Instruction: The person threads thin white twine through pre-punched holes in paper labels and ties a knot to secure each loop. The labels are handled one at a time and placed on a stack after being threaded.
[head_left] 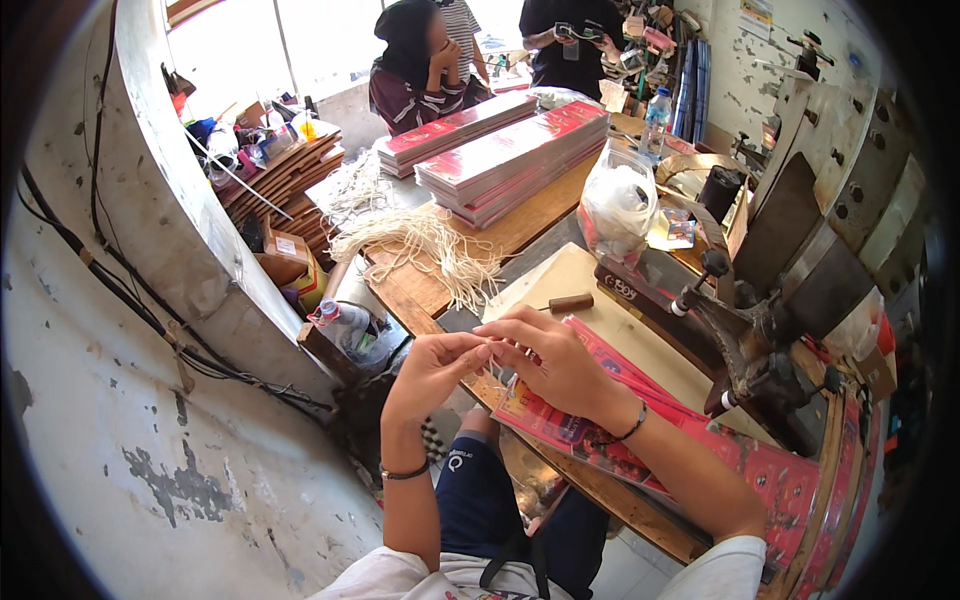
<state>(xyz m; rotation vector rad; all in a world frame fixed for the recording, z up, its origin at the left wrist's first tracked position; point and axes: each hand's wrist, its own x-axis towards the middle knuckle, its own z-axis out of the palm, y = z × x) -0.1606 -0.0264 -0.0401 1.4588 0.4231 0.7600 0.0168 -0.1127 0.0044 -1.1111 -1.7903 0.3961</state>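
Note:
My left hand [430, 375] and my right hand [556, 368] meet fingertip to fingertip over the table's near edge. Both pinch a thin white string [491, 366], mostly covered by the fingers. Just below them lies the corner of a stack of long red printed sheets [540, 416], with my right wrist above it. Whether the string passes through that corner, I cannot tell. Beyond my right hand, a wooden-handled tool [571, 304], its thin shaft partly hidden, rests on a cream board [540, 285]. Farther off, a loose heap of white strings [425, 243] spreads over the wooden table.
Two tall stacks of red printed sheets [515, 165] stand at the back of the table. A white plastic bag [617, 200] and a water bottle [656, 122] are right of them. A heavy metal machine [745, 340] flanks my right side. People [418, 70] are at the far side.

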